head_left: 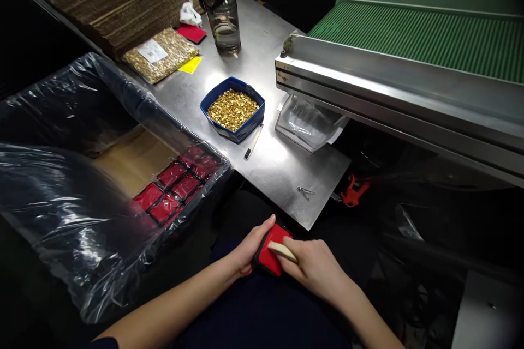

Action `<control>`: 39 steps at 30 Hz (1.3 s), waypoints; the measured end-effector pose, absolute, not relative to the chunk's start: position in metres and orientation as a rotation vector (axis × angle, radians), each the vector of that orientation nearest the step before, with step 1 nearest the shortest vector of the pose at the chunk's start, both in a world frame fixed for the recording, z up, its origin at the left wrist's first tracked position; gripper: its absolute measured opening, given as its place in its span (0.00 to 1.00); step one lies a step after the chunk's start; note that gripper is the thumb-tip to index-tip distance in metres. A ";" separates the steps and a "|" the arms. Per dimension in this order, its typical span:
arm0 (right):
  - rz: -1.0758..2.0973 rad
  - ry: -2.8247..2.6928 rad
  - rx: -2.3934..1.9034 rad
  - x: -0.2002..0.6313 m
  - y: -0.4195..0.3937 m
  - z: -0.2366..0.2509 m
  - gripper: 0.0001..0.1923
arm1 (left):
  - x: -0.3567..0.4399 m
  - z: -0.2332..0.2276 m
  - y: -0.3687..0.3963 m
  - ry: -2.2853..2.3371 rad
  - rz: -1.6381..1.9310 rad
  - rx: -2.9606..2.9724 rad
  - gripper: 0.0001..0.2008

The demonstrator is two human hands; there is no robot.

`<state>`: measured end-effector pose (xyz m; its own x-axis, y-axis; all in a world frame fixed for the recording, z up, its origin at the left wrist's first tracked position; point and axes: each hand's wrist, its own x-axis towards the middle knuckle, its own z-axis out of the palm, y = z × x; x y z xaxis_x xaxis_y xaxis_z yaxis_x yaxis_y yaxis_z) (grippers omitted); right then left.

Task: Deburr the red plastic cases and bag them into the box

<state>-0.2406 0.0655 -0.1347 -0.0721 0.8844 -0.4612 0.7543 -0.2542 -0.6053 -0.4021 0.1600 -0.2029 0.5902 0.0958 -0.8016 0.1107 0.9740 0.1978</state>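
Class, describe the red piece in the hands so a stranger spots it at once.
Find the metal table, then look below-left of its nearest corner. There the left hand holds a black-edged red piece, partly covered by a pale stick. Unlike the red packs in the plastic-lined box, it is held.

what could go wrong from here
The pale stick-like tool in the right hand might slip off the flat red-and-black block toward the left hand holding it. A bump could spill the loose shiny gold pieces from the open blue many-sided tray. The tall smoky translucent bottle could tip over on the grey metal table.
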 end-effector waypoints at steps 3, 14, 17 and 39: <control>1.095 -1.724 -2.127 -0.230 0.106 -0.139 0.13 | -0.402 -0.200 0.163 0.923 -0.025 0.139 0.30; 0.441 -1.400 -2.571 -0.131 0.134 -0.182 0.21 | -0.415 -0.202 0.174 0.742 0.092 0.009 0.29; 0.374 -1.403 -2.761 -0.078 0.079 -0.201 0.22 | -0.415 -0.202 0.178 0.718 0.067 -0.024 0.32; 1.074 -2.297 -2.228 -0.155 -0.011 -0.122 0.16 | -0.401 -0.196 0.161 0.762 0.113 0.637 0.33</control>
